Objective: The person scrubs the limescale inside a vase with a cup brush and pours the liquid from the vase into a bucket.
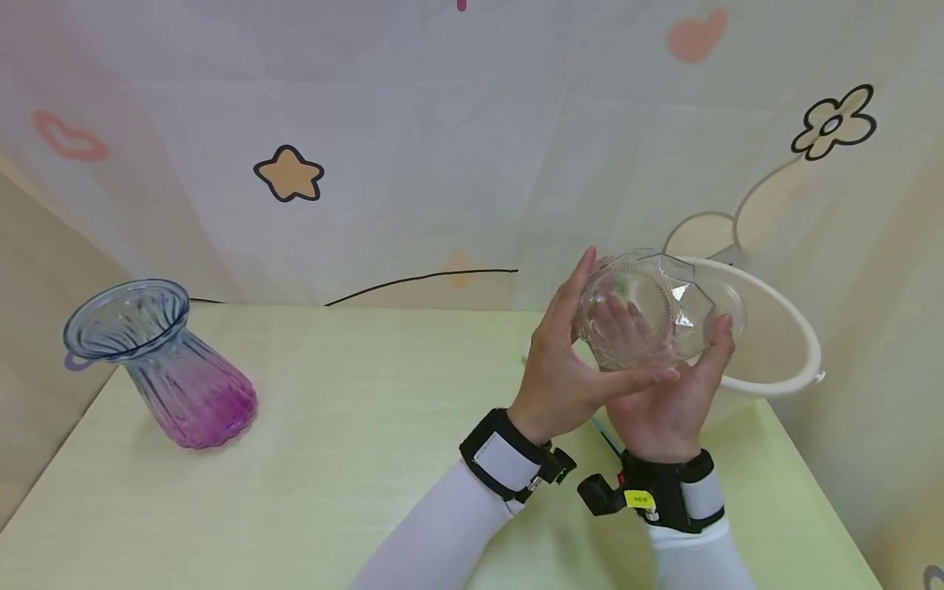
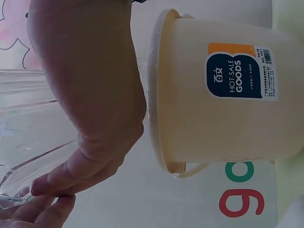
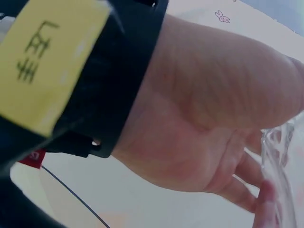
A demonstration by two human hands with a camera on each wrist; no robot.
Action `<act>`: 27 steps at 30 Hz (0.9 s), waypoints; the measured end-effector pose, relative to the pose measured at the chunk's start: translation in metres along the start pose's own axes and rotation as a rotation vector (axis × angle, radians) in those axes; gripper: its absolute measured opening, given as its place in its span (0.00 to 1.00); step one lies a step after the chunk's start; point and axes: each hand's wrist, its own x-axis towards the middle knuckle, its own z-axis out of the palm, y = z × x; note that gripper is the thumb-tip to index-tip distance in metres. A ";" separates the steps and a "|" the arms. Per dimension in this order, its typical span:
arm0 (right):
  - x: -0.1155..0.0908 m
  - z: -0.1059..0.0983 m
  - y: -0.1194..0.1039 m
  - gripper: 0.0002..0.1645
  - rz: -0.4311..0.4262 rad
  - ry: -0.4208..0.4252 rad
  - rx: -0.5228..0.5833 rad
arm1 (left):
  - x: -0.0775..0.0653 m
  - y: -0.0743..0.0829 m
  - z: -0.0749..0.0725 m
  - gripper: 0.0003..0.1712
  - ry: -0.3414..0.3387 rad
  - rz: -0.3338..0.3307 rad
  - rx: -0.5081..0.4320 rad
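A clear faceted glass vase (image 1: 627,319) is held up on its side by both hands, its round ridged base facing the head camera. My left hand (image 1: 568,360) grips its left side, thumb along the bottom and fingers at the upper edge. From beneath and the right, my right hand (image 1: 660,414) holds it; the thumb is on the right side and the fingers show through the glass. The left wrist view shows the faceted glass wall (image 2: 33,128) beside the fingers. Only an edge of the glass (image 3: 278,175) appears in the right wrist view.
An off-white plastic bucket (image 2: 190,118) with a label stands behind the hands at the table's right; its rim (image 1: 810,340) shows. A blue-to-pink ribbed glass vase (image 1: 188,377) leans at the left of the pale table (image 1: 354,451). A printed curtain (image 1: 413,147) hangs behind.
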 end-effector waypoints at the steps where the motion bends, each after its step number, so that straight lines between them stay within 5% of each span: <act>1: 0.000 0.001 0.000 0.42 0.002 0.001 0.033 | 0.000 0.001 0.000 0.73 0.000 0.006 -0.023; 6: -0.002 0.005 0.000 0.41 0.034 -0.048 0.287 | 0.000 0.004 0.002 0.71 -0.033 0.057 -0.124; 10: 0.000 0.010 -0.002 0.40 0.047 -0.129 0.441 | 0.001 0.004 0.004 0.75 -0.090 0.098 -0.104; 27: 0.018 0.032 -0.023 0.43 0.063 -0.075 0.588 | 0.004 0.008 0.002 0.72 -0.172 0.239 -0.016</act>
